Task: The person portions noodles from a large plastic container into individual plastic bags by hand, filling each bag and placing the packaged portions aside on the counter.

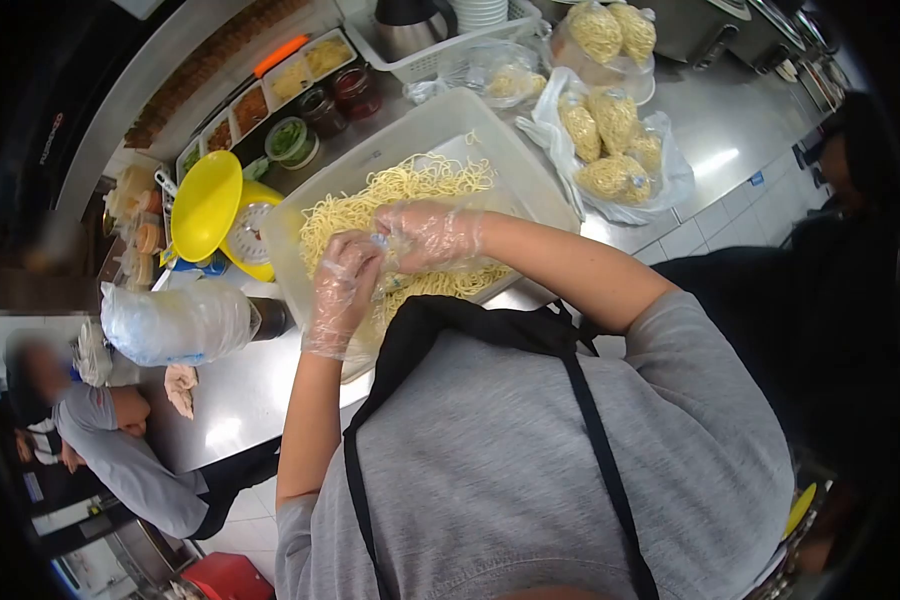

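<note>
The left hand point(342, 285) and right hand point(435, 235) met, fingers pinched together on what seemed a small plastic bag point(381, 240), its long axis unclear, lying between their fingertips, over the noodles point(400, 188) inside the tub point(520, 180).

Commercial kitchen: steel counter point(715, 112), bagged noodles point(613, 117).

The head camera looks forward and down — close above the plastic tub point(526, 172).
</note>
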`<action>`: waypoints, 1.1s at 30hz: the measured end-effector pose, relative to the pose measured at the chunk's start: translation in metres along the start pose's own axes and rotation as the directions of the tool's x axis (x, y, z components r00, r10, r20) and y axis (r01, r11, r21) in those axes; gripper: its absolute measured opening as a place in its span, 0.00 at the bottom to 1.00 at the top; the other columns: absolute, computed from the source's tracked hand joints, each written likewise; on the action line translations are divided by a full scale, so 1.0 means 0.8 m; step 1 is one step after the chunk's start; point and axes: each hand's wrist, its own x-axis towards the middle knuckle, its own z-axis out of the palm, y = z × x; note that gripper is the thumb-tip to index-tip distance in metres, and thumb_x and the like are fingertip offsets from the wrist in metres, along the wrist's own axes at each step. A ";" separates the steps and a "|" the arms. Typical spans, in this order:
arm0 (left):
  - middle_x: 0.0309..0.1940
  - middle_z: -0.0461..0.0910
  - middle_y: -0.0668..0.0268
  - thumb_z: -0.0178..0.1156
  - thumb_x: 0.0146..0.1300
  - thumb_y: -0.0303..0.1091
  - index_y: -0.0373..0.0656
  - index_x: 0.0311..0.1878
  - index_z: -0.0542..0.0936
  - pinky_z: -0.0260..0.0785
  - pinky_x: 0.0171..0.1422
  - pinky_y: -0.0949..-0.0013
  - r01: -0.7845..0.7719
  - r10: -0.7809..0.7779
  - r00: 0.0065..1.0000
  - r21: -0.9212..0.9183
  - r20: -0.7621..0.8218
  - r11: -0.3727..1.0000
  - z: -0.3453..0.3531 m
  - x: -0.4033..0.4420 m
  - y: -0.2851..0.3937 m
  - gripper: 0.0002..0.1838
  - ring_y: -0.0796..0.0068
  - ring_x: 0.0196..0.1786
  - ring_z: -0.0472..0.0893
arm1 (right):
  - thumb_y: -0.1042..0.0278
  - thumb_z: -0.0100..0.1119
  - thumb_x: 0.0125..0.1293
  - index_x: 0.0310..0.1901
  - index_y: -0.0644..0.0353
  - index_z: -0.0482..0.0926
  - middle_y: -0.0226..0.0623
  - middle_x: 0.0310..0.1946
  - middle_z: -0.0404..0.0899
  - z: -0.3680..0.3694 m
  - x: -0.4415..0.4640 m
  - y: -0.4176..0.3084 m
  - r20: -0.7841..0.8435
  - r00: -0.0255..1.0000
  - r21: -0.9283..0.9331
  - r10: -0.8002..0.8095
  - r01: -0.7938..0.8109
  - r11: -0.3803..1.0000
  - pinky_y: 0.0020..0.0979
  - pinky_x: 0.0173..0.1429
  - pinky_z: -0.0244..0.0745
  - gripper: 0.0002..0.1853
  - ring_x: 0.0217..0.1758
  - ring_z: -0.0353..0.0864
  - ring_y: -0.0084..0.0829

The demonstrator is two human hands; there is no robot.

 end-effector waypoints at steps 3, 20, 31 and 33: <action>0.46 0.72 0.57 0.64 0.49 0.24 0.41 0.41 0.78 0.67 0.54 0.61 0.036 -0.035 0.998 -0.021 0.056 0.999 -0.016 0.000 0.015 0.13 0.58 0.51 0.73 | 0.64 0.66 0.39 0.40 0.61 0.70 0.45 0.34 0.74 -0.001 -0.001 -0.002 -0.033 0.999 -0.056 -0.020 0.018 0.998 0.36 0.40 0.69 0.24 0.36 0.75 0.42; 0.61 0.62 0.60 0.73 0.45 0.43 0.43 0.64 0.63 0.58 0.66 0.57 -0.097 -0.192 0.805 -0.445 -0.561 0.890 -0.108 0.038 0.042 0.43 0.61 0.61 0.67 | 0.61 0.68 0.46 0.46 0.61 0.70 0.42 0.42 0.73 -0.016 -0.053 0.002 0.128 0.988 -0.128 -0.081 0.097 0.987 0.36 0.52 0.67 0.26 0.47 0.72 0.42; 0.63 0.58 0.58 0.72 0.47 0.48 0.43 0.68 0.54 0.69 0.56 0.64 -0.043 -0.199 0.821 -0.406 -0.535 0.913 -0.100 0.009 -0.016 0.50 0.56 0.60 0.69 | 0.62 0.66 0.55 0.46 0.53 0.74 0.27 0.35 0.73 -0.094 -0.132 -0.012 -0.408 0.909 0.210 0.090 -0.002 0.978 0.30 0.48 0.71 0.18 0.44 0.74 0.25; 0.63 0.58 0.57 0.71 0.48 0.49 0.42 0.68 0.54 0.69 0.55 0.66 -0.024 -0.211 0.819 -0.399 -0.533 0.917 -0.104 0.004 -0.020 0.49 0.56 0.60 0.69 | 0.63 0.67 0.55 0.46 0.51 0.75 0.26 0.35 0.73 -0.128 -0.173 -0.023 -0.607 0.776 0.154 0.172 -0.098 0.983 0.28 0.47 0.73 0.17 0.41 0.74 0.23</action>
